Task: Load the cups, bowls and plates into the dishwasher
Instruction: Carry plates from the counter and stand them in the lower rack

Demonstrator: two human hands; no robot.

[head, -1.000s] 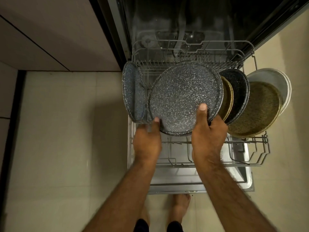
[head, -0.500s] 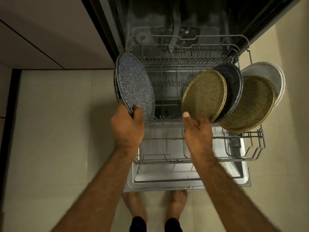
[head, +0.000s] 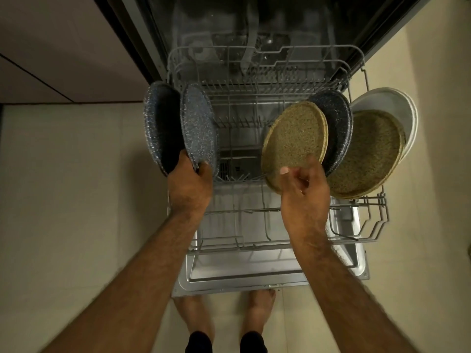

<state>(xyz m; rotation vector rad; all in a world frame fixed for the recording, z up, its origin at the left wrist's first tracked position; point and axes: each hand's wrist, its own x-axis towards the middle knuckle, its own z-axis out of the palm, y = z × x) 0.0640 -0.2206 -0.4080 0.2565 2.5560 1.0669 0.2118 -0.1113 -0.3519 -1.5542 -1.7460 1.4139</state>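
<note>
Plates mid-loading: our left hand [head: 190, 184] grips the inner blue plate [head: 198, 126] at nine o'clock, right hand [head: 303, 192] curled at the near tan plate [head: 295, 136], hold unclear; next we seat them.

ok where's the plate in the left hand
Head view: the blue speckled plate stands on edge at the left end of the rack, its lower edge gripped by the left hand, right of a darker plate.

Pulled out before me, the wire rack [head: 239, 244] carries six plates on edge: an outer speckled plate [head: 159, 123] and an inner speckled plate [head: 198, 126] at its left, a small tan plate [head: 295, 133], dark blue plate [head: 337, 123], large tan plate [head: 369, 154] and white plate [head: 390, 108] overlapping at its right.
</note>
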